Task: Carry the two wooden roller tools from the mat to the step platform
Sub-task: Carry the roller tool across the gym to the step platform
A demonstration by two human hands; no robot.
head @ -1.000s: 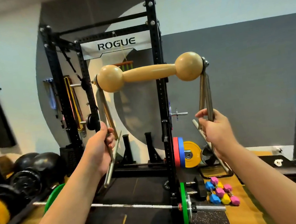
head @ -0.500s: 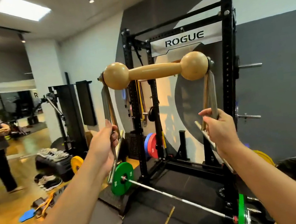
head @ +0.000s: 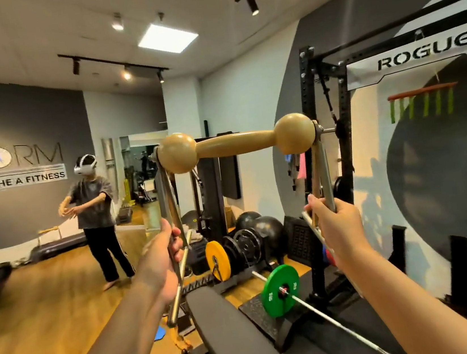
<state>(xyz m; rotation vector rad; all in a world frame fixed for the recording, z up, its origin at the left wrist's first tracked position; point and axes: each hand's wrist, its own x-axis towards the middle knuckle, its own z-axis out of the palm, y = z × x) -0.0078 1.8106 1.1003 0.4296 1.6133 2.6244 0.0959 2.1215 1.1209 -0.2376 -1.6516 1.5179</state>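
Wooden roller tool (head: 236, 143) held aloft, left hand (head: 160, 263), right hand (head: 337, 228) gripping handles

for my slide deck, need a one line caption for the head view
Both hands, left and right, hold a wooden roller tool aloft by its metal handles.

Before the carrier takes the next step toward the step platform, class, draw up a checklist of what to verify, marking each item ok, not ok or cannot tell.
1. Left hand grip on the roller frame's metal bars: ok.
2. Right hand grip on the other side's bars: ok.
3. Roller held level: ok.
4. Step platform in sight, far left by the wall: ok.
5. Path free: not ok, a person stands near it and a bench lies just ahead.
6. Second roller carried: cannot tell.
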